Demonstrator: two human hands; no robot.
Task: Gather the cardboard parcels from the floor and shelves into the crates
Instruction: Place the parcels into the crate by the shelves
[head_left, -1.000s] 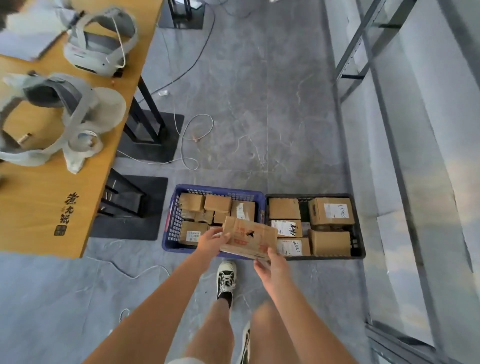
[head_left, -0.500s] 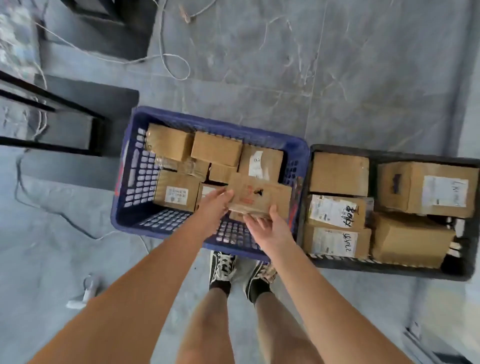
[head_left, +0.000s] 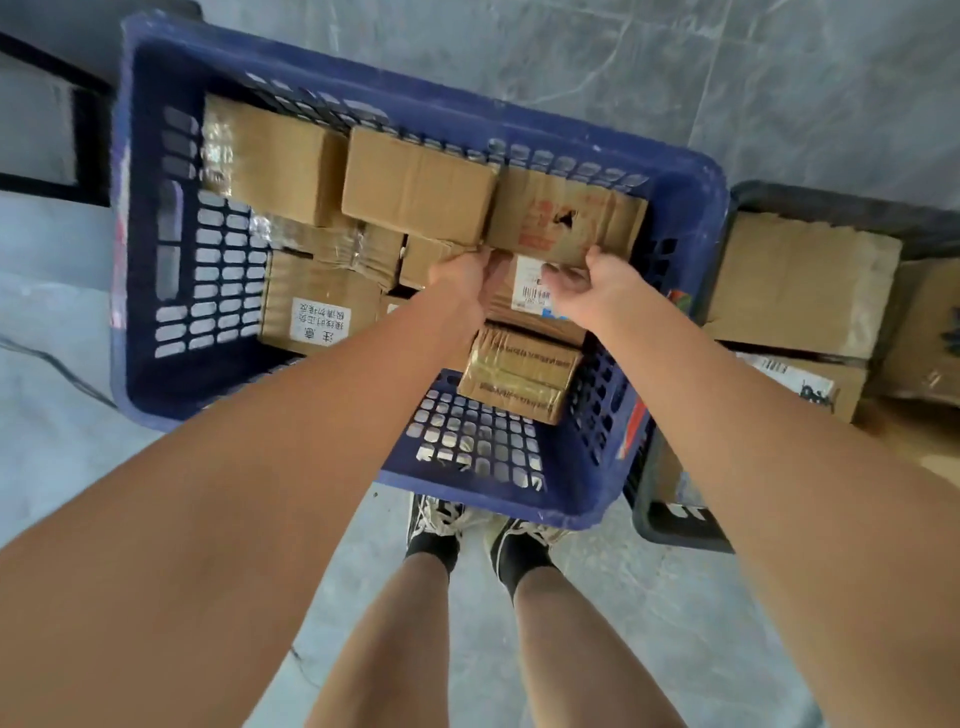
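A: Where is the torn cardboard parcel now?

B: It is inside the blue crate, in the far right corner, on top of other boxes. Its long axis runs left to right, along the far wall of the crate. It sits just beside a plain box on its left, and they seem to touch.

A: And the hands?

B: Both are at the near long edge of the parcel. The left hand is at the near-left corner, the right hand at the near-right part. So the parcel lies beyond the hands, away from the body.

A: Do they grip it?

B: The fingers are bent loosely at the edge. I judge they are holding it only lightly, or are just letting go; I cannot tell this for sure.

A: Which hand is nearer?

B: About equal. Under the hands there is a box with a barcode label, and nearer to the feet a taped box.

A: So the next move?

B: Probably to pull both hands back toward the body. The black crate stands touching or almost touching on the right, also with parcels.
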